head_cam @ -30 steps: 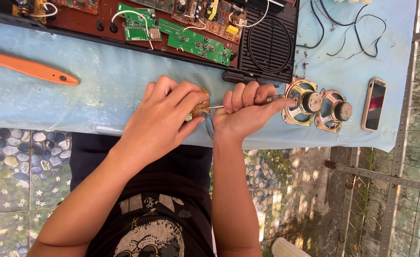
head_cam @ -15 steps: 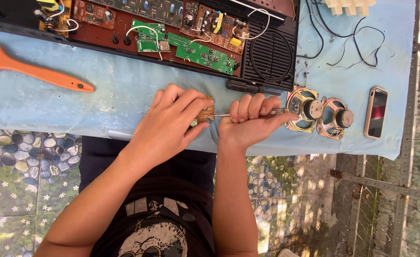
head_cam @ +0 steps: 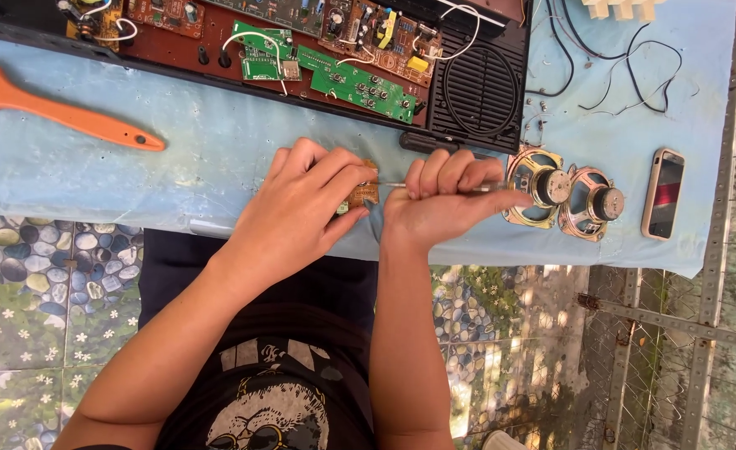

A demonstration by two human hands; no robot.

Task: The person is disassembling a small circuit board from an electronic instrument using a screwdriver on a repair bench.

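At the worktop's (head_cam: 135, 179) near edge, the left hand (head_cam: 301, 208) pinches a small brown circuit board (head_cam: 363, 194) in its fingers (head_cam: 347, 171); the right hand (head_cam: 439, 204) is clenched around a thin screwdriver (head_cam: 393, 185) lying level, tip pointing left at the board.

One screen is in view: a phone (head_cam: 665, 193) lying flat at the far right of the blue-covered worktop (head_cam: 176, 158), just beside two round loudspeakers (head_cam: 564, 193). It is an upright rounded rectangle in a pale, pinkish case. Its dark glass shows a dull reddish patch, possibly a reflection. No packages, labels or signs can be made out.
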